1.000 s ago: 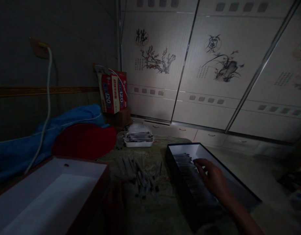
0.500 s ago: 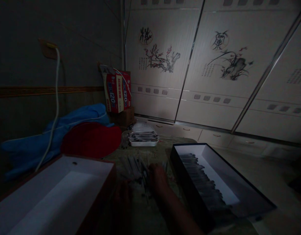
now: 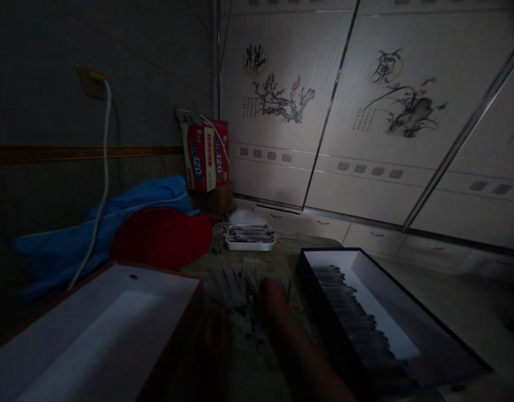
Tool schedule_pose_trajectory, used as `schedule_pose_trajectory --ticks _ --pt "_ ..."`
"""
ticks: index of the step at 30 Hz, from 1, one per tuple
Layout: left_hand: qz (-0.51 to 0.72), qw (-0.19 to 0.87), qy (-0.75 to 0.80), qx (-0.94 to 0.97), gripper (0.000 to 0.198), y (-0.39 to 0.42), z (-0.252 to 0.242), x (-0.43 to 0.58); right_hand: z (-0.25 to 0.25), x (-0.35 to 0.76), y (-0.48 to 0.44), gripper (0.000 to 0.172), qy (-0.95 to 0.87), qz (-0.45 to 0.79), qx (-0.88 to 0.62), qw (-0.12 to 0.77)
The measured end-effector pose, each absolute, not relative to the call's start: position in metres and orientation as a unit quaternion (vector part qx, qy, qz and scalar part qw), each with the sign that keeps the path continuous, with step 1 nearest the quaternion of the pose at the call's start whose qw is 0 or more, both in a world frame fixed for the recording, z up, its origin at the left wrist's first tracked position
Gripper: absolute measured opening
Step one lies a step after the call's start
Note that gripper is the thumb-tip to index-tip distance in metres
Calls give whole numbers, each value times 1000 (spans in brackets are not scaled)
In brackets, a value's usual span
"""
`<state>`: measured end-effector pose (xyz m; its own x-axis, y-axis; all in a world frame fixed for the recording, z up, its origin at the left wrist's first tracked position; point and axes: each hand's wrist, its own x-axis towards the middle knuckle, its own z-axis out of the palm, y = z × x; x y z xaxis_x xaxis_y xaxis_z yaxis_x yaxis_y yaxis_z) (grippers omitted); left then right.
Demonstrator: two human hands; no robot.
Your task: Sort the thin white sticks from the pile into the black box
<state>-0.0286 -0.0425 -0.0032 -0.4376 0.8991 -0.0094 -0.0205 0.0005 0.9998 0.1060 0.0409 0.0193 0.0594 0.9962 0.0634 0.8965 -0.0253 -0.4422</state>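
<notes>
A dark wall (image 3: 148, 67) with a wooden strip (image 3: 43, 153) fills the left; from a socket plate (image 3: 89, 82) a white cable (image 3: 105, 151) hangs down past rumpled blue cloth (image 3: 64, 240); nearer stands an open reddish-brown box (image 3: 164, 282), white inside, with a rounded red item (image 3: 162, 237) just behind it. In the corner a red-and-cream carton (image 3: 206, 156) sits on a brown box (image 3: 219, 199). On the greenish surface (image 3: 301, 241), the left hand (image 3: 217, 335) is beside the reddish-brown box, close to loose slender sticks (image 3: 231, 285) spread mid-surface; farther back is a white tray (image 3: 250, 246) of similar pieces; the right hand (image 3: 275, 298) is over the right part of the spread; in this gloom I cannot tell whether either grip is apart or closed. Behind rise pale sliding doors (image 3: 273, 178) painted with blossom and orchid; at right a dark-sided box (image 3: 401, 341) holds a row of slender sticks (image 3: 352, 312); beyond lies pale floor (image 3: 470, 301).
</notes>
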Motion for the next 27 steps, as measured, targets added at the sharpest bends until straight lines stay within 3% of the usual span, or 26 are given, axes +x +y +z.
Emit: schedule_pose_trajectory --ticks 8,11,17,27 --pt "562 421 589 400 31 -25 -10 -26 14 98 -25 12 -721 169 -595 313" --pt "556 414 596 405 29 -22 -13 -29 11 96 -36 12 -733 181 -574 316" --pt "571 418 584 397 36 -25 -12 -31 11 135 -10 24 -631 125 -731 228" --pt "551 427 592 404 51 -23 -11 -29 14 159 17 18 -572 157 -802 71"
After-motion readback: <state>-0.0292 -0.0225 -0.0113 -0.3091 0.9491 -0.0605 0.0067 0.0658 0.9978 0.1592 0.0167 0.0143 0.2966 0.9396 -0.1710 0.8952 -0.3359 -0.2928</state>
